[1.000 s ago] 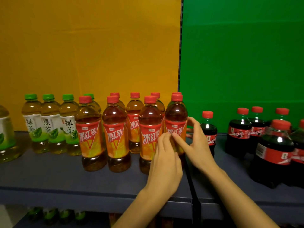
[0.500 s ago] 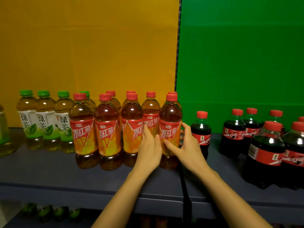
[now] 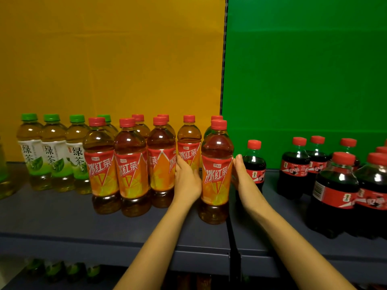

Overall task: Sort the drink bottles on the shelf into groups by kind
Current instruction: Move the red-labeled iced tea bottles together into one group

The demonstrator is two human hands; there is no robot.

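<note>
Several red-capped iced tea bottles [image 3: 129,170] stand in two rows at mid-shelf. My left hand [image 3: 186,183] reaches into the gap between the third front bottle [image 3: 161,164] and the rightmost front bottle [image 3: 216,176]. Its fingers touch the label of a back-row iced tea bottle [image 3: 189,141]. My right hand [image 3: 240,178] lies flat against the right side of the rightmost front bottle. Green tea bottles [image 3: 52,155] with green caps stand grouped at the left. Cola bottles [image 3: 335,189] with red caps fill the right, and one small cola bottle [image 3: 254,162] stands just behind my right hand.
The grey shelf board [image 3: 52,216] has bare room in front of the bottles. A dark upright post [image 3: 233,239] splits the shelf under the rightmost iced tea bottle. Yellow and green panels back the shelf. More bottles [image 3: 54,271] stand on the shelf below.
The third front iced tea bottle has been pushed left against its row. My left hand slid into the gap beside it. My right hand's thumb left the bottle's front and the hand now lies along its right side.
</note>
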